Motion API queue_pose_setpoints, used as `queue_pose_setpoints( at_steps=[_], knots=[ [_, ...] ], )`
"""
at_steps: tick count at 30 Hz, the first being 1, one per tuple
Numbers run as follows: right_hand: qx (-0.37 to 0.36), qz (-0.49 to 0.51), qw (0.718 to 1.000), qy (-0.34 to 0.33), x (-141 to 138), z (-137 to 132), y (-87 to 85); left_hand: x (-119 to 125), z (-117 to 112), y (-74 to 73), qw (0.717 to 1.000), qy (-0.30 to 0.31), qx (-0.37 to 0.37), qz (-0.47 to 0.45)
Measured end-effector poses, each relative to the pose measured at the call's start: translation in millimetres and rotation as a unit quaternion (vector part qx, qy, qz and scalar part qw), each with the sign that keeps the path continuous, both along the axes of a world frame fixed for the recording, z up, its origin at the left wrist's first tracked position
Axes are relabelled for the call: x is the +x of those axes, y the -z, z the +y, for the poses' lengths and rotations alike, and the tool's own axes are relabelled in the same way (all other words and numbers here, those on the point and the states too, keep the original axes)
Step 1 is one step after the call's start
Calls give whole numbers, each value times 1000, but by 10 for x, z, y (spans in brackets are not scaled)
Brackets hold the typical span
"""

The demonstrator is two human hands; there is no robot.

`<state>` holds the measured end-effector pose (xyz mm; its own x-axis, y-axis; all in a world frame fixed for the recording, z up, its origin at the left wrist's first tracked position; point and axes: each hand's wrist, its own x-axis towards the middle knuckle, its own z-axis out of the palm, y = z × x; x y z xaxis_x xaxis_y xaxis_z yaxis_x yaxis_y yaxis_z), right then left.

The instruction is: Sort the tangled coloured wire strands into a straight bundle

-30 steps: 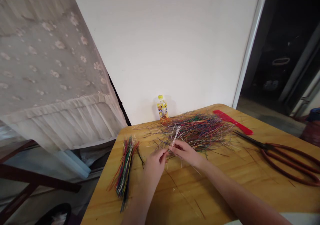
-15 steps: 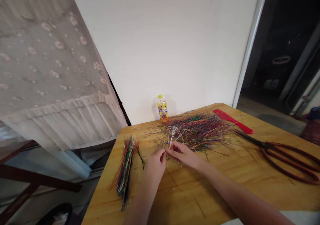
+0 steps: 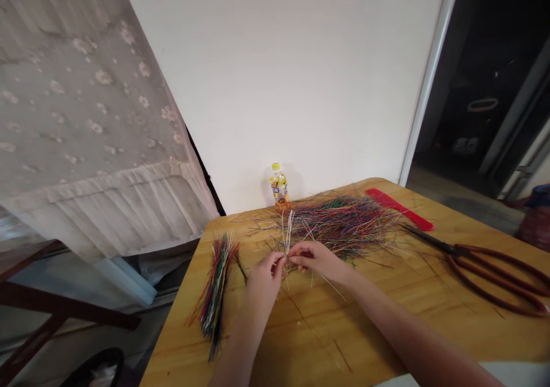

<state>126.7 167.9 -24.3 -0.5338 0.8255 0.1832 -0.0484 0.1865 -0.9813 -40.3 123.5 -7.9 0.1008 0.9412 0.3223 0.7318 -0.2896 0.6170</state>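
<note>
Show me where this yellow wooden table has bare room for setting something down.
Bare wood lies at the near edge of the yellow wooden table, between the long multicoloured strand bundle and the dark red-handled scissors, in front of the left hand and right hand. The loose strand heap crowds the far middle.

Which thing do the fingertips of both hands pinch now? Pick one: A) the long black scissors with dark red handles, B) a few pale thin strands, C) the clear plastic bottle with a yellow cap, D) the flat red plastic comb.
B. The pale thin strands stand up from the meeting fingertips of the left hand and right hand.
</note>
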Motion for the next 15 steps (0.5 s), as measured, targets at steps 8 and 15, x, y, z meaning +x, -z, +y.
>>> queue_pose_setpoints(
  at_steps=[8, 15],
  knots=[
    [-31, 32, 996, 75, -29, 19, 51, -56, 39, 62, 980, -92, 40, 170],
    [-171, 143, 973, -52, -112, -208, -63, -69, -5, -1, 949, -131, 11, 286]
  ],
)
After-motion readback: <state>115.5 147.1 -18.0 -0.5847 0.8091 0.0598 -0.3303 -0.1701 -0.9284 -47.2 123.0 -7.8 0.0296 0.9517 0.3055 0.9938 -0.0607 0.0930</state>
